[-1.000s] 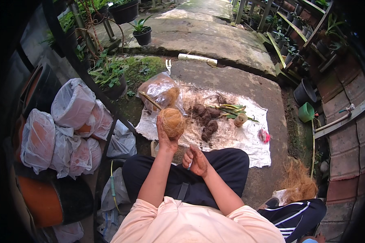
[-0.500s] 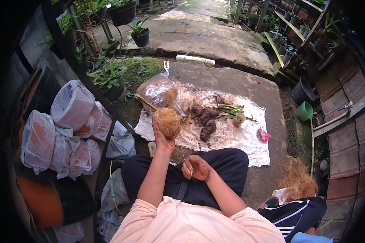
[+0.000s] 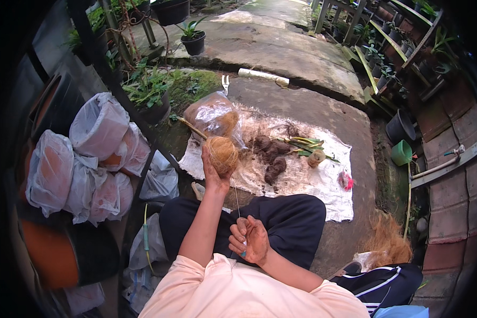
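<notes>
My left hand (image 3: pixel 214 177) is wrapped round a ball of coconut fibre (image 3: pixel 222 154) with thread wound over it. A tan stalk (image 3: pixel 193 129) shows at its upper left; whether it joins the ball I cannot tell. From the ball a thin thread (image 3: pixel 237 199) runs taut down to my right hand (image 3: pixel 252 241), which is closed on it above my lap. Something small and teal shows at those fingers, too small to name. Just beyond the ball lies a clear plastic bag of fibre (image 3: pixel 213 112), on a white woven sheet (image 3: pixel 323 193).
On the sheet lie dark soil clumps (image 3: pixel 273 151), cut green leaves (image 3: pixel 305 143), a twine roll (image 3: pixel 316 158) and a pink bundle (image 3: pixel 345 180). Bagged pots (image 3: pixel 98 124) stack up at left. Loose fibre (image 3: pixel 387 241) lies at right, beside another person's leg (image 3: pixel 379 283).
My right hand has moved down and slightly left, drawing the thread into a longer taut line. The left hand still holds the ball. The whole view has shifted slightly.
</notes>
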A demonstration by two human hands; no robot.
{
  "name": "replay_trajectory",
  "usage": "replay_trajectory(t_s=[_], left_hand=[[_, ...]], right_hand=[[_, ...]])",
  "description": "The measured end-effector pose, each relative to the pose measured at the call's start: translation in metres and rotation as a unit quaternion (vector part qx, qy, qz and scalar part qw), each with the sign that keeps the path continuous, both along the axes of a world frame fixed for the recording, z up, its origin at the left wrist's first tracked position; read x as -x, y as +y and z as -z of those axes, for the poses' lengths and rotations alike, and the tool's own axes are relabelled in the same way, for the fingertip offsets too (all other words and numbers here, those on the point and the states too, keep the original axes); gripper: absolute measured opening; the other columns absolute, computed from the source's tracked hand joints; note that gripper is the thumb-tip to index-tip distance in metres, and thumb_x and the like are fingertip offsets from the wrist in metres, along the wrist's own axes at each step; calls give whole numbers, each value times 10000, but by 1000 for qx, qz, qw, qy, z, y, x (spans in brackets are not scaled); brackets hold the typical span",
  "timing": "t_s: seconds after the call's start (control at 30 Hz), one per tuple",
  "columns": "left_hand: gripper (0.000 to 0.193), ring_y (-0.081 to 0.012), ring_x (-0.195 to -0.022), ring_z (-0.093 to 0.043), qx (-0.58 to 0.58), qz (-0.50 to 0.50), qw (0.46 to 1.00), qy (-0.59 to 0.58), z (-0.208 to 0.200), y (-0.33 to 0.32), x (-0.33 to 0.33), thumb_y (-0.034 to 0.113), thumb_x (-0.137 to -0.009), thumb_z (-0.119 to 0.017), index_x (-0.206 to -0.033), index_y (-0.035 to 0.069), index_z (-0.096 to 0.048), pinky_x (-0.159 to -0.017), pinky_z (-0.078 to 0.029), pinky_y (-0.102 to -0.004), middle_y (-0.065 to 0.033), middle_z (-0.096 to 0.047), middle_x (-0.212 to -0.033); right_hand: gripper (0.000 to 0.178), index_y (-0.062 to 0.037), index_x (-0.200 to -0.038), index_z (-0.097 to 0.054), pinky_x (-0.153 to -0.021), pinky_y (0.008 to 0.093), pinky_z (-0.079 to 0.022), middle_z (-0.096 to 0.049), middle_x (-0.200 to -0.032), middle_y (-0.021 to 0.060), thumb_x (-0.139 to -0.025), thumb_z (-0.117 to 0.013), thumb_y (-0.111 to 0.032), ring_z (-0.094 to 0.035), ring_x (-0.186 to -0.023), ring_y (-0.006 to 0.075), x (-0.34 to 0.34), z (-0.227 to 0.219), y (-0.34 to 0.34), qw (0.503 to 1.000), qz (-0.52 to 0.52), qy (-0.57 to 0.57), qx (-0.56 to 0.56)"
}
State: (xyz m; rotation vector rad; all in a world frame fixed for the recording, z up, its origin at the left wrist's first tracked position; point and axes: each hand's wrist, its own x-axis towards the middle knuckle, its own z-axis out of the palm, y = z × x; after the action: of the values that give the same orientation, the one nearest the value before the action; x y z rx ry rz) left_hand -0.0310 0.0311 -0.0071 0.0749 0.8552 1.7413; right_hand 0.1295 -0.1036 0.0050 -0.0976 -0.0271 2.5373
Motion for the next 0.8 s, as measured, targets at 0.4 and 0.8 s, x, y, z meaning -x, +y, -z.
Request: replay_trajectory(t_s=[0.4, 0.8], left_hand=[[736, -231, -1230, -508, 13, -42, 998, 37, 2, 4, 8, 683, -848, -582, -1411, 235, -427, -968, -457, -451, -47, -495, -1358], [567, -225, -1123, -618, -56, -63, 989, 122, 17, 4, 9, 446, -926, -625, -1346, 97, -472, -886, -558, -410, -72, -575, -1243]], right_hand=[[316, 23, -769, -599, -522, 281, -389, -523, -618, 29, -989, -572, -203, -443, -568, 72, -47, -41, 11, 703, 1, -466, -537], [376, -8, -757, -640, -583, 445, -465, -609, -660, 180, -952, -587, -325, -592, -613, 359, -92, -121, 51, 445, -120, -524, -716]])
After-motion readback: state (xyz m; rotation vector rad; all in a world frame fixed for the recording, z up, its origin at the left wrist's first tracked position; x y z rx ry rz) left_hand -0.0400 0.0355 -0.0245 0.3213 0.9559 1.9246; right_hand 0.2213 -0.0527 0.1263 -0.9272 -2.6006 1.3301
